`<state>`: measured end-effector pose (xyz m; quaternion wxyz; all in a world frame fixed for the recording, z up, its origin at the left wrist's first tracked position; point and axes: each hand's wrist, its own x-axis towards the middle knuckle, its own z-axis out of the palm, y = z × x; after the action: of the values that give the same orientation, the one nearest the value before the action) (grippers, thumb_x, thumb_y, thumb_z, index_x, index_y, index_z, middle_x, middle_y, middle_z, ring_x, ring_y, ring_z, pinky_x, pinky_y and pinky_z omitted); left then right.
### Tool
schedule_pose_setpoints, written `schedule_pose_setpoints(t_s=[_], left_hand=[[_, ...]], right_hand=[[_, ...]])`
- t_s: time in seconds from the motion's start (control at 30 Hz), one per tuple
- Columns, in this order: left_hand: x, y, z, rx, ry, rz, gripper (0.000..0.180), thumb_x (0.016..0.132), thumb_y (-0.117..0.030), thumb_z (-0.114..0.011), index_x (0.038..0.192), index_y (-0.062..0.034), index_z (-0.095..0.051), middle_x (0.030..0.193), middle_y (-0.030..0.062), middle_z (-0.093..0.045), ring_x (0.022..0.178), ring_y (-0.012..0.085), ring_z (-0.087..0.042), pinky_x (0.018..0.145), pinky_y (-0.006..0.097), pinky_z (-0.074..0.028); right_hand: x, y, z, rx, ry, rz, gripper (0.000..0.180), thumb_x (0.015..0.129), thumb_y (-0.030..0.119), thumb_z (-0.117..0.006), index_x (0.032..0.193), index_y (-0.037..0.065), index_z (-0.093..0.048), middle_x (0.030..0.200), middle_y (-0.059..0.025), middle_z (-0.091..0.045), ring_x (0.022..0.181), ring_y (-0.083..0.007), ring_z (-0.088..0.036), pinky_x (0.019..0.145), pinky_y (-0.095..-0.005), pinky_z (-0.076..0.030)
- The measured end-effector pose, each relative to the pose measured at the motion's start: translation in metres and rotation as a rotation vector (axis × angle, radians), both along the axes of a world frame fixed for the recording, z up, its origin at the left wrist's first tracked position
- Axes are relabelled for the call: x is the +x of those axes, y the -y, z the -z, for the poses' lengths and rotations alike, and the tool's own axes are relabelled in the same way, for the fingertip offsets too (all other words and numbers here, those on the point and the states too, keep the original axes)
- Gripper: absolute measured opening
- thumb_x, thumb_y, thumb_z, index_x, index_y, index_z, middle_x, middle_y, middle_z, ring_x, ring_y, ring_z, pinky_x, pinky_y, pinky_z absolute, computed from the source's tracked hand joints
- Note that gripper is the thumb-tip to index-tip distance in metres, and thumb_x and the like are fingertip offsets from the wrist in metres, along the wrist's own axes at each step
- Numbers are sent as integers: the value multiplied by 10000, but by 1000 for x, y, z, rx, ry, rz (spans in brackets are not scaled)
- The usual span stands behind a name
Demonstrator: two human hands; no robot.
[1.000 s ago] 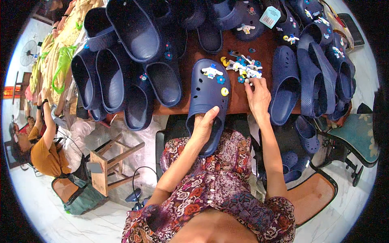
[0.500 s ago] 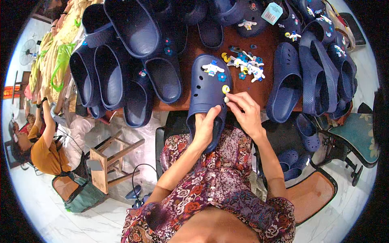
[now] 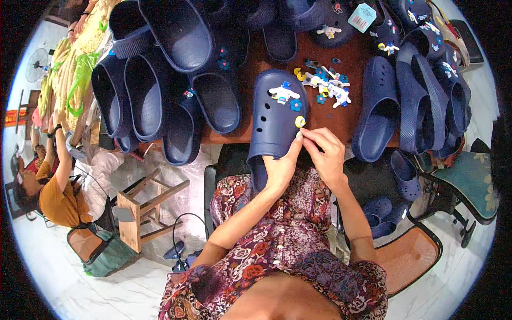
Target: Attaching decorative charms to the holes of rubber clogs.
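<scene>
A navy clog (image 3: 277, 120) is held toe up at the table's front edge. My left hand (image 3: 282, 169) grips it, the fingers hidden inside its opening and the thumb along the outer right side. On the upper sit a white character charm (image 3: 284, 93), a blue flower charm (image 3: 296, 105) and a round yellow-and-white charm (image 3: 300, 122) near the right edge. Just below the yellow charm, my right hand (image 3: 325, 154) has its fingertips pinched together, meeting my left thumb. Whatever lies between those fingertips is too small to make out.
A pile of loose charms (image 3: 328, 85) lies on the brown table (image 3: 256, 66). Navy clogs (image 3: 146, 98) crowd the left, more clogs (image 3: 378, 106) the right. Below stand a wooden stool (image 3: 144, 208) and a chair (image 3: 410, 261). Another person (image 3: 64, 200) works at far left.
My left hand has slid up and right, its thumb now meeting my right fingertips. The clog has shifted slightly. My right fingers have closed in below the yellow charm.
</scene>
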<state>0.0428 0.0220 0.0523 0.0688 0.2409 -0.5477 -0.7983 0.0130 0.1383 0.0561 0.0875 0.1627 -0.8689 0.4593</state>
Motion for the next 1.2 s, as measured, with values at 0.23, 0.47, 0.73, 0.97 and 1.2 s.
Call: schedule_pose_setpoints(t_s=[0.23,0.47,0.73,0.97,1.2], left_hand=[[5,-3,-3,-37,69,-32,371,837,-83,-739,1158,12,-580,1103,72,-627,962,136,-602,848,277,-484],[13,-2,7,-3,43,-36,373,829,-86,-749,1148,11,-581,1097,72,-628,956,132,-602,849,282,-485],[17,-2,11,-8,33,-51,336,833,-65,-739,1125,4,-588,1072,60,-624,926,128,-600,822,265,-489],[17,1,9,-46,-5,-34,314,840,-59,-730,1117,6,-597,1064,56,-630,925,124,-604,822,267,-493],[14,2,10,-57,-22,14,289,852,-57,-715,1112,6,-605,1055,53,-634,916,124,-609,814,266,-496]], right_hand=[[0,-5,17,-448,504,3,155,877,52,-680,1025,25,-714,933,-41,-694,812,-78,-621,701,-232,-500],[-3,-6,22,-544,584,-35,133,886,43,-675,1008,-9,-688,924,-53,-695,789,-72,-622,722,-216,-515],[5,-1,29,-716,643,-83,112,920,45,-630,1017,-11,-625,967,-67,-684,861,-93,-630,807,-235,-518],[-10,-12,19,-586,789,-115,144,902,120,-673,988,12,-633,926,-36,-684,814,-71,-616,735,-222,-501],[-18,-14,19,-586,867,-184,125,885,138,-696,946,43,-642,888,-11,-677,746,-49,-580,670,-208,-463]])
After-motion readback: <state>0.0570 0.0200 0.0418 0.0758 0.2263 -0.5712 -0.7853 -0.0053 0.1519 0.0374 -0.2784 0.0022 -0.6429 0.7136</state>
